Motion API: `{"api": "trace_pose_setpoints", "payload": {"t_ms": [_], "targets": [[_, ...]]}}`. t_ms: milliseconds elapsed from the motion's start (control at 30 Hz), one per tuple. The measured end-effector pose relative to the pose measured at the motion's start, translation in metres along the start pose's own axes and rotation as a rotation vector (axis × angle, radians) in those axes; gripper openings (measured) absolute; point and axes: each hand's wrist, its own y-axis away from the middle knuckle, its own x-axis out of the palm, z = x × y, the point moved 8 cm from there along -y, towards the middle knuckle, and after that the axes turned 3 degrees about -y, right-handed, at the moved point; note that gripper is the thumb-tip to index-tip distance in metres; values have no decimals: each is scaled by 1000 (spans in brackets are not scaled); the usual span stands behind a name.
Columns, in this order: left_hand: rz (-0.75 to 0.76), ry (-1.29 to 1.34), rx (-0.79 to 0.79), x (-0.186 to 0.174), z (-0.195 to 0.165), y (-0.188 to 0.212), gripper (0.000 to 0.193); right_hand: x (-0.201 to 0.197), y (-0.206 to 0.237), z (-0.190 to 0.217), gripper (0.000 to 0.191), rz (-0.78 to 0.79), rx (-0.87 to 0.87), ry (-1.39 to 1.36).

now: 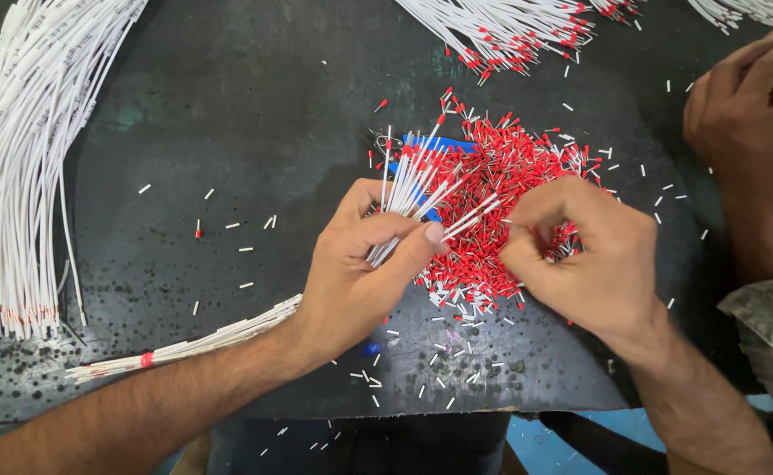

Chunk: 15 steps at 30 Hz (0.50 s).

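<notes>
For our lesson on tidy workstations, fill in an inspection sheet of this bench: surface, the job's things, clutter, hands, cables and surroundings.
Surface: dark mat, worn and pitted along its near edge.
Job's things: bundle of thin white wires; heap of red ferrules at the middle of the mat.
Clutter: short white offcuts and stray ferrules scattered over the mat; blue-handled tool half buried under the heap.
Hands: left hand in a closed grip on the wire bundle; right hand pinched shut at the heap, contents hidden.
Cables: large sheaf of white wires at left; red-tipped wires along the far edge.
Surroundings: another person's hand at right.
</notes>
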Motion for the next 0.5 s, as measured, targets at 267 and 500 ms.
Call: {"api": "trace_pose_setpoints", "payload": {"t_ms": [267,500], "targets": [[-14,111,-117,1,10,0,7,1,6,-23,16,-29,208,-460],[-2,56,-43,1,4,1,12,8,4,-32,20,51,276,-535]]}}
